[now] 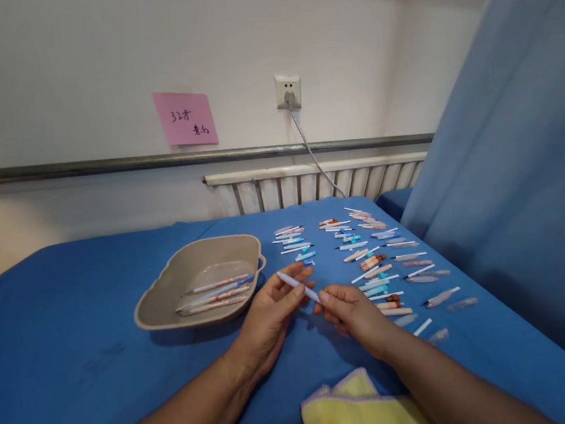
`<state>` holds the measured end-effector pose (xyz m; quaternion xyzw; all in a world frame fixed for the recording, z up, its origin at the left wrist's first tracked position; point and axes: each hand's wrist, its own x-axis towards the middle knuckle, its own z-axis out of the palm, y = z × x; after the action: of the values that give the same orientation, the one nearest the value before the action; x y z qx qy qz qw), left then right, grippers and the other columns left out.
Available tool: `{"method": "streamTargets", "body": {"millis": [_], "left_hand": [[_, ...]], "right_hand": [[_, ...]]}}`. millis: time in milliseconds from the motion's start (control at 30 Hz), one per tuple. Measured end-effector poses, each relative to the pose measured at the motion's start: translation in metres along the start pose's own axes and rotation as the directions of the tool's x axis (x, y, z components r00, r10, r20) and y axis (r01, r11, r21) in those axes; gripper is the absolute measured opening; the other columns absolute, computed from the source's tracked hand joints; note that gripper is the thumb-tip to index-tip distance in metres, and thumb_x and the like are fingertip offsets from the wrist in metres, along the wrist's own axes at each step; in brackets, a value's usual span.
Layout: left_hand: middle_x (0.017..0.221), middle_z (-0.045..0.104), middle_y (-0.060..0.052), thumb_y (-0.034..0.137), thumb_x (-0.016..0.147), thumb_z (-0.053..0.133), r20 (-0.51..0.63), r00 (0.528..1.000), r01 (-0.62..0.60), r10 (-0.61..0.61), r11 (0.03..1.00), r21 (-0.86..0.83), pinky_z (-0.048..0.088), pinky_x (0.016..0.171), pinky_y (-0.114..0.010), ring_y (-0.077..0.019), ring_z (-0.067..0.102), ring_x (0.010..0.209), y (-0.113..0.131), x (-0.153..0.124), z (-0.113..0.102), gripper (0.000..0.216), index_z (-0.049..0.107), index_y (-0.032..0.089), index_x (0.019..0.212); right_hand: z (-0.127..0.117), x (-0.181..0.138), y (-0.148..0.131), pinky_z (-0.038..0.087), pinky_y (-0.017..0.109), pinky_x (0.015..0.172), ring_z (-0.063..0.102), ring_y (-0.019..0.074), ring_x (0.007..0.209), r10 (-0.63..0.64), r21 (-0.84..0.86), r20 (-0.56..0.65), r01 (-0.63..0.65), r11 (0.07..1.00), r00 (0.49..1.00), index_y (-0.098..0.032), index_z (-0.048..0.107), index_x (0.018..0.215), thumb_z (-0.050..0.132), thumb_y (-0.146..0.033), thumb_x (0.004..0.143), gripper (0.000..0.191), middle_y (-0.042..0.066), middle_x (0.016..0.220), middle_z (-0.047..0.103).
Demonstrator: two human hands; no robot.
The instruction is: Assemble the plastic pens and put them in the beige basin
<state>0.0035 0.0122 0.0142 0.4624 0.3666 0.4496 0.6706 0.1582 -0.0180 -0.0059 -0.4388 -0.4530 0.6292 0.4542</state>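
Note:
Both hands hold one thin white pen (296, 285) above the blue cloth. My left hand (271, 312) grips its upper end between thumb and fingers. My right hand (350, 311) pinches the lower end with closed fingers. To the left sits a beige tray (171, 294) with several assembled pens (218, 293) lying in it. To the right, several pen parts (373, 257) in white, blue and orange lie spread in rows on the cloth.
A blue cloth (66, 336) covers the table. A yellow cloth (359, 406) lies at the near edge. Behind are a radiator (319, 182), a wall socket with a cable (288, 93) and a pink note (185, 118). A blue curtain (515, 152) hangs on the right.

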Motion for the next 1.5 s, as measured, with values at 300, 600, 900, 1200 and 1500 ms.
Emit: {"method": "streamTargets", "body": {"millis": [300,600,900,1200,1500], "left_hand": [[0.103,0.067,-0.006,0.016,0.064,0.075,0.040,0.999,0.024,-0.023,0.999,-0.026,0.044,0.083,-0.026,-0.0170,0.061,0.093,0.004,-0.001,-0.001,0.055,0.054,0.022,0.115],[0.084,0.068,-0.002,0.019,0.063,0.078,-0.002,1.000,0.012,-0.012,0.998,0.067,0.046,0.072,-0.023,-0.0126,0.061,0.073,0.002,0.000,-0.001,0.050,0.056,0.017,0.108],[0.078,0.065,0.000,0.023,0.069,0.074,-0.036,0.999,-0.031,0.035,0.994,0.105,0.044,0.067,-0.022,-0.0104,0.058,0.068,-0.003,0.004,-0.004,0.039,0.058,0.016,0.104],[0.088,0.069,-0.004,0.018,0.063,0.077,0.055,0.998,-0.024,0.017,0.991,0.130,0.045,0.073,-0.024,-0.0134,0.061,0.076,0.000,0.003,-0.007,0.048,0.056,0.016,0.106],[0.071,0.063,0.001,0.027,0.063,0.076,-0.038,0.998,-0.043,0.051,0.977,0.207,0.044,0.064,-0.023,-0.0111,0.057,0.064,-0.005,0.008,-0.007,0.046,0.056,0.014,0.102]], "right_hand": [[0.000,0.001,0.000,0.013,0.022,0.038,0.023,0.0052,0.037,-0.025,-0.036,-0.011,0.024,0.999,1.000,-0.017,0.056,0.065,0.057,-0.064,0.068,0.047,-0.008,0.043,0.033],[-0.003,0.000,-0.002,0.011,0.021,0.037,0.020,0.0046,0.038,-0.011,-0.041,0.042,0.013,0.999,0.999,-0.016,0.056,0.066,0.057,-0.062,0.070,0.046,-0.009,0.044,0.031],[-0.007,0.001,-0.007,0.011,0.022,0.037,0.021,0.0043,0.037,0.029,-0.072,0.029,-0.027,0.997,0.999,-0.016,0.054,0.064,0.057,-0.062,0.069,0.046,-0.009,0.044,0.030],[-0.020,-0.001,-0.006,0.011,0.022,0.038,0.019,0.0039,0.037,0.112,-0.037,0.114,-0.108,0.993,0.987,-0.016,0.056,0.064,0.059,-0.055,0.073,0.041,-0.009,0.045,0.030],[-0.023,0.002,-0.004,0.014,0.021,0.037,0.021,0.0042,0.037,0.073,-0.103,0.054,-0.068,0.992,0.996,-0.015,0.058,0.065,0.061,-0.056,0.070,0.042,-0.009,0.045,0.032]]}}
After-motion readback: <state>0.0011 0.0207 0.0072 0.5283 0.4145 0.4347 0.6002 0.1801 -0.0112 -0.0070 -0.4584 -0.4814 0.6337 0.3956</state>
